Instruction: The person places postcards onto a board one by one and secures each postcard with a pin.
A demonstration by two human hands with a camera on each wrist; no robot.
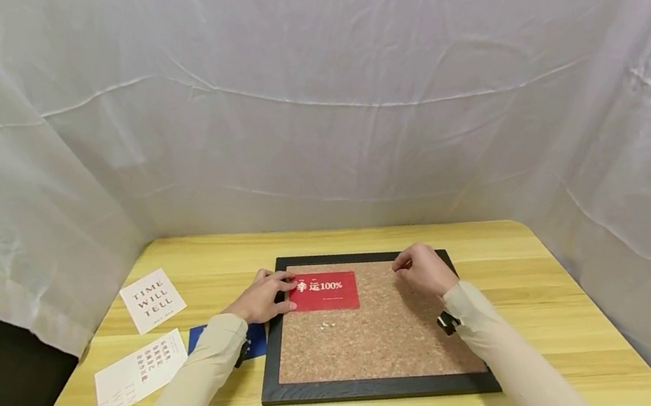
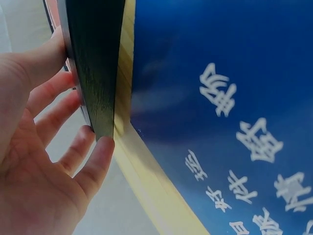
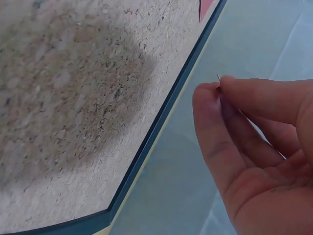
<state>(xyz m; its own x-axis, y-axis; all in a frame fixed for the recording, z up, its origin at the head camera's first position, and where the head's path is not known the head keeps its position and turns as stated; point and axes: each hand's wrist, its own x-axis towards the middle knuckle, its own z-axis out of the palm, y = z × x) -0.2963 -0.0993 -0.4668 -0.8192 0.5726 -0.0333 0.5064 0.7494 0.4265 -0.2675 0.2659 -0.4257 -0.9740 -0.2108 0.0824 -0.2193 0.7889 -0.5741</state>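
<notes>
A red card with white lettering lies on the upper left of a cork board with a black frame. My left hand reaches over the frame's left side, its fingertips resting on the card's left edge. In the left wrist view, fingers of that hand lie along the frame's edge. My right hand is over the board's upper right. Between its thumb and forefinger it pinches a pushpin; only the thin needle tip shows, the rest being hidden by the fingers.
A blue card lies left of the board, partly behind the left forearm. Two white printed cards, one square and one oblong, lie further left. Small pale bits rest on the cork. White curtains surround the wooden table.
</notes>
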